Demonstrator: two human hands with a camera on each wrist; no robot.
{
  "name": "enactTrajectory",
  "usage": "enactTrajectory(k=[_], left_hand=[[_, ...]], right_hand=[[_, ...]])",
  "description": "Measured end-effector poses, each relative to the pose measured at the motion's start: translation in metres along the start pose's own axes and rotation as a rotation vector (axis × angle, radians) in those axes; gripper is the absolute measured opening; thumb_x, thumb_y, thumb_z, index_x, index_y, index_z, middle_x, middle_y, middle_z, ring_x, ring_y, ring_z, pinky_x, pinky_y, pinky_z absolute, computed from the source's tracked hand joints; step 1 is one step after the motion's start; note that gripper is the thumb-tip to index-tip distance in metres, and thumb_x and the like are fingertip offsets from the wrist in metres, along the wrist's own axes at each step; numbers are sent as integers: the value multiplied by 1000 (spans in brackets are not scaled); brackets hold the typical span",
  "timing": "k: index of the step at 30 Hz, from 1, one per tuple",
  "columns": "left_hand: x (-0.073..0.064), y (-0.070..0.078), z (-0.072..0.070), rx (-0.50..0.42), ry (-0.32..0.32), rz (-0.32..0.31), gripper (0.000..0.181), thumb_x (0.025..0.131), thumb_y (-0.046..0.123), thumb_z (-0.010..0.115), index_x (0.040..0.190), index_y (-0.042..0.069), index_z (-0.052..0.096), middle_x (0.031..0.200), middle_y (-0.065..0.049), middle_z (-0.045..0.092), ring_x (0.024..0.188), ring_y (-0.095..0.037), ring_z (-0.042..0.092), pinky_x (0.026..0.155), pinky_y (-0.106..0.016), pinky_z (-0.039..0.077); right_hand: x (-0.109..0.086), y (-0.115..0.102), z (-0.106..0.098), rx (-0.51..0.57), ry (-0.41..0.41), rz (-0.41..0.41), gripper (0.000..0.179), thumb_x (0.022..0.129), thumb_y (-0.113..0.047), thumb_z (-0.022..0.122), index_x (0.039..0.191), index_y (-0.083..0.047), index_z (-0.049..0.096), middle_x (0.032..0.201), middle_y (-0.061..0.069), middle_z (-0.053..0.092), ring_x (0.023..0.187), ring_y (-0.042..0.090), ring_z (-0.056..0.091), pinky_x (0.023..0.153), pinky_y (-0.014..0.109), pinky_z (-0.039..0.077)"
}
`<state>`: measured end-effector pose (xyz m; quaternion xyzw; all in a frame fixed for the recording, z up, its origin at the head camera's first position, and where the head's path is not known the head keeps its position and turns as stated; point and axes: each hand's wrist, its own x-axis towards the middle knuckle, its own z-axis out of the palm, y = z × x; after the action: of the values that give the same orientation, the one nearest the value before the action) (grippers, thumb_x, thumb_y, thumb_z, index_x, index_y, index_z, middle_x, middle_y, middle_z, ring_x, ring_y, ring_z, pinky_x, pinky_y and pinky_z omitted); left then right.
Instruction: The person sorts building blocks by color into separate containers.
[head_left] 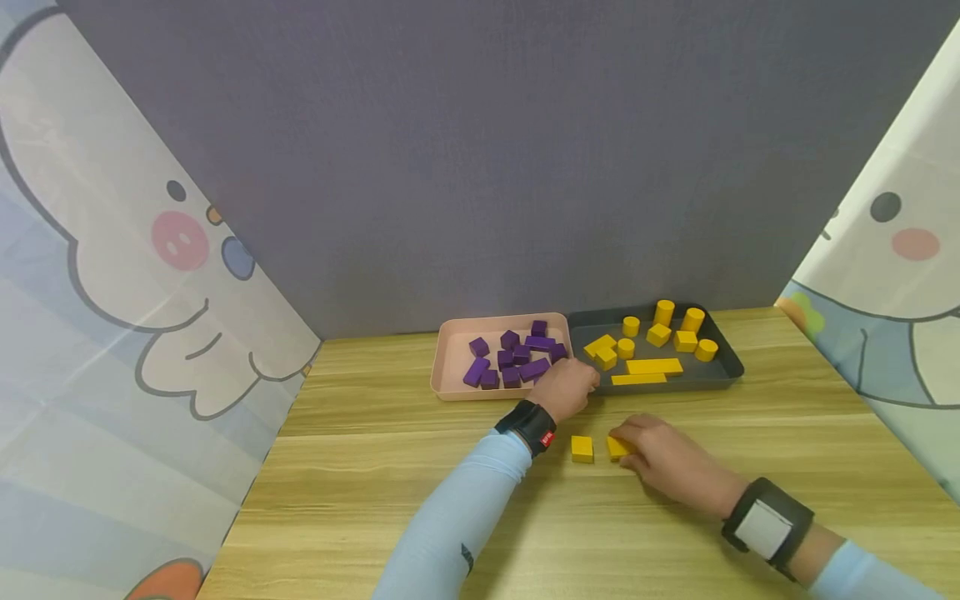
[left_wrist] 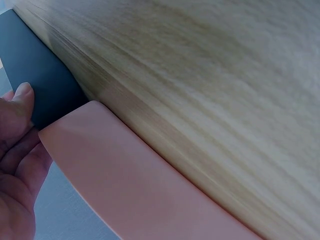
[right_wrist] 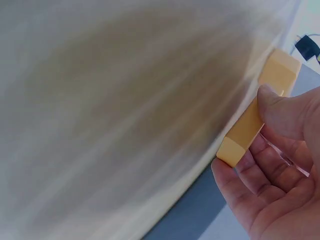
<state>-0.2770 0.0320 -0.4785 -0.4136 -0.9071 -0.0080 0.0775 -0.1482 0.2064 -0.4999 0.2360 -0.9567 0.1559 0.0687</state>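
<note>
In the head view my left hand is at the front corner where the pink tray and the dark grey tray meet. The left wrist view shows its thumb against the outside of the grey tray's wall, with the fingers behind the rim, gripping it. On the table in front of the trays, my right hand pinches a yellow block between thumb and fingers. Left of this block lies a yellow square block. My right fingers cover part of the held block.
Several purple blocks, cubes and longer pieces, lie in the pink tray. In the grey tray are yellow cylinders, cubes and long bars. A grey panel rises behind the wooden table.
</note>
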Motion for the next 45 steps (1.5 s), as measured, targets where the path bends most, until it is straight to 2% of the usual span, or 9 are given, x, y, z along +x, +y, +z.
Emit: enactTrajectory(k=[7, 10, 15, 21, 25, 32, 38, 45], left_hand=[[1, -1, 0, -19, -12, -22, 16, 94, 12, 73, 97, 26, 81, 91, 13, 77, 81, -3, 67, 80, -16, 56], [1, 0, -1, -23, -13, -25, 17, 95, 12, 73, 100, 26, 82, 93, 13, 77, 82, -3, 68, 81, -16, 56], [0, 0, -2, -21, -14, -21, 17, 95, 12, 72, 100, 26, 82, 95, 13, 78, 84, -3, 70, 82, -16, 57], [0, -2, -1, -26, -8, -27, 17, 95, 13, 72, 100, 26, 82, 94, 13, 78, 84, -3, 70, 81, -16, 56], [-1, -2, 2, -28, -8, -20, 17, 97, 14, 70, 98, 26, 81, 91, 13, 77, 81, -2, 69, 79, -16, 56], [-1, 1, 2, -5, -10, -9, 18, 96, 12, 71, 96, 26, 81, 82, 13, 73, 72, 0, 61, 72, -15, 53], [-2, 3, -3, -1, -16, -6, 19, 95, 11, 72, 98, 27, 81, 88, 13, 76, 77, -1, 65, 77, -15, 55], [-1, 2, -3, -1, -11, -12, 20, 95, 10, 71, 98, 27, 81, 90, 14, 76, 80, -1, 66, 79, -15, 55]], right_hand=[[9, 12, -21, 6, 47, -6, 33, 86, -11, 80, 117, -5, 72, 108, 7, 72, 97, 22, 67, 85, 44, 59], [13, 18, -35, -17, 84, -7, 32, 87, -9, 80, 117, -3, 72, 108, 8, 72, 98, 24, 67, 85, 45, 58], [23, 32, -61, -63, 160, -3, 34, 85, -7, 81, 117, 1, 71, 112, 17, 72, 104, 35, 67, 89, 52, 57], [41, 51, -81, -112, 204, 8, 35, 86, -8, 80, 119, 0, 70, 110, 16, 72, 100, 33, 68, 84, 51, 57], [48, 64, -83, -108, 195, 15, 36, 86, -5, 79, 120, 3, 69, 108, 18, 72, 97, 34, 67, 83, 52, 57], [47, 94, -75, -90, 127, 83, 37, 87, 2, 75, 123, 6, 67, 115, 25, 69, 105, 41, 64, 89, 57, 54], [40, 116, -74, -87, 124, 90, 36, 85, 1, 77, 120, 7, 68, 113, 26, 70, 103, 43, 65, 88, 59, 54], [38, 132, -73, -120, 73, 149, 35, 84, -2, 79, 116, 9, 69, 110, 26, 71, 96, 40, 67, 86, 58, 55]])
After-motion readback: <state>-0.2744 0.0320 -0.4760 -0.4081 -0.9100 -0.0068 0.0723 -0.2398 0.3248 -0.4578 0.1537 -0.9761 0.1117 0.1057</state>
